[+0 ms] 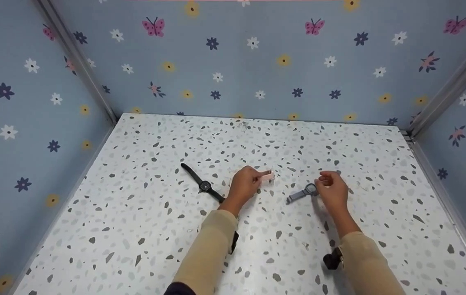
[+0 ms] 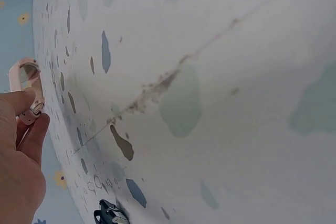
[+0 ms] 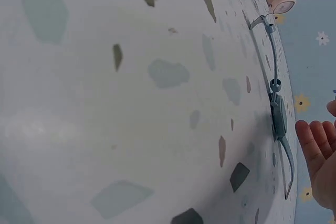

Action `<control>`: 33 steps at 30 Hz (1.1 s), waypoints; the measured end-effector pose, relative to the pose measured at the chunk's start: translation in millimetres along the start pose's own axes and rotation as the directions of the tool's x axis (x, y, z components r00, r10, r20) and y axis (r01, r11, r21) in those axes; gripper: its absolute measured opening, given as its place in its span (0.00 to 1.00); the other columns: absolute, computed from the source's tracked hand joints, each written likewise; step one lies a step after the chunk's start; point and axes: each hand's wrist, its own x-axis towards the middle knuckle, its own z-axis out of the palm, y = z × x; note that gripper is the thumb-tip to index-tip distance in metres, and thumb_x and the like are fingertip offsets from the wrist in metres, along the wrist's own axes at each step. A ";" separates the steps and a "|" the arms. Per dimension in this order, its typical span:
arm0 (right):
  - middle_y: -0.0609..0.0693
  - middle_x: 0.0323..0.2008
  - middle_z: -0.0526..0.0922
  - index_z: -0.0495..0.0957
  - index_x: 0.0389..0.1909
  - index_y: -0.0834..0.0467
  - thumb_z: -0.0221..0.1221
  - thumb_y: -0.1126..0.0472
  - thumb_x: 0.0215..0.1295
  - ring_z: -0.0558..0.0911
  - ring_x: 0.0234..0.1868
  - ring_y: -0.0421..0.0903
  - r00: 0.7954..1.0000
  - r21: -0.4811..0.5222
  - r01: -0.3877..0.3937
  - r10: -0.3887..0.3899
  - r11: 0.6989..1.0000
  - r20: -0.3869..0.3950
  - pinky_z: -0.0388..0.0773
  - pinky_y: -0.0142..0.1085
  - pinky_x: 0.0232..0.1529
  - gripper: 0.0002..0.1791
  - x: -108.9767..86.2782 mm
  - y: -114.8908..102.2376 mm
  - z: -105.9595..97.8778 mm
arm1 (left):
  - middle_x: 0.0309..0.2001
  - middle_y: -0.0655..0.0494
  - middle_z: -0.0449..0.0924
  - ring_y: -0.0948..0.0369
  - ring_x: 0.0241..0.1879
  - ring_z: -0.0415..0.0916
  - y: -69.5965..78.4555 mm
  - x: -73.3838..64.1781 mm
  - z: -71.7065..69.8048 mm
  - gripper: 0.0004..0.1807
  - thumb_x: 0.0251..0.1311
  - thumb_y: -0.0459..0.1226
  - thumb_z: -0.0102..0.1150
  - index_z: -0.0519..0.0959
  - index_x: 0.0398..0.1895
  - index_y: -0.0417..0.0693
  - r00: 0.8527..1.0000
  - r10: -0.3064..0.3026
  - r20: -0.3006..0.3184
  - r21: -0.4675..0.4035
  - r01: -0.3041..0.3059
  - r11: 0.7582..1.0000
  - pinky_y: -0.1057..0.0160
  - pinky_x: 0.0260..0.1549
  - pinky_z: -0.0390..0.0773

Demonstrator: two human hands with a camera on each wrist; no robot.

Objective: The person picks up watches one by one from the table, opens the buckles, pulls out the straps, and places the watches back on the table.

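The left hand (image 1: 244, 184) pinches a pink watch (image 1: 267, 176) between thumb and fingers, near the middle of the desk (image 1: 134, 246), the watch pointing out from the fingertips towards 3 o'clock. At 4 o'clock from it, a grey-blue watch (image 1: 297, 197) lies on the desk, strap stretched out from about 8 to 2 o'clock. The right hand (image 1: 334, 191) is just beside this one, on its 3 o'clock side, its fingers loosely bent and holding nothing; the right wrist view shows a small gap between fingertips and watch. At 9 o'clock from the left hand lies a black watch (image 1: 205, 186), its strap running from about 10 to 4 o'clock, the lower end near the left wrist. A blue wall (image 1: 253, 53) with flowers and butterflies stands at 12 o'clock, beyond the desk
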 end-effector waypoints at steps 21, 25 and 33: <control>0.59 0.41 0.81 0.77 0.48 0.67 0.66 0.74 0.56 0.83 0.40 0.53 0.916 -0.003 0.384 -0.381 0.923 0.128 0.84 0.39 0.40 0.18 -16.2 -11.0 2.8 | 0.34 0.52 0.80 0.59 0.33 0.76 10.0 -12.7 -6.4 0.08 0.60 0.31 0.65 0.87 0.42 0.44 0.982 0.186 -0.029 -0.064 -0.188 0.980 0.66 0.32 0.78; 0.59 0.45 0.81 0.77 0.51 0.66 0.66 0.73 0.56 0.83 0.43 0.53 0.925 0.040 0.337 -0.339 0.941 0.173 0.83 0.39 0.43 0.20 -19.8 -13.9 2.6 | 0.36 0.51 0.81 0.59 0.36 0.79 12.3 -15.7 -6.9 0.07 0.57 0.29 0.67 0.87 0.39 0.41 0.984 0.171 -0.056 -0.154 -0.177 0.972 0.69 0.36 0.80; 0.62 0.50 0.80 0.75 0.56 0.67 0.65 0.67 0.62 0.81 0.49 0.53 0.937 0.159 0.172 -0.211 0.972 0.277 0.79 0.34 0.49 0.22 -24.4 -19.6 4.6 | 0.38 0.51 0.81 0.60 0.38 0.81 18.4 -22.5 -6.8 0.05 0.56 0.28 0.68 0.87 0.36 0.40 0.985 0.158 -0.066 -0.267 -0.170 0.949 0.74 0.39 0.80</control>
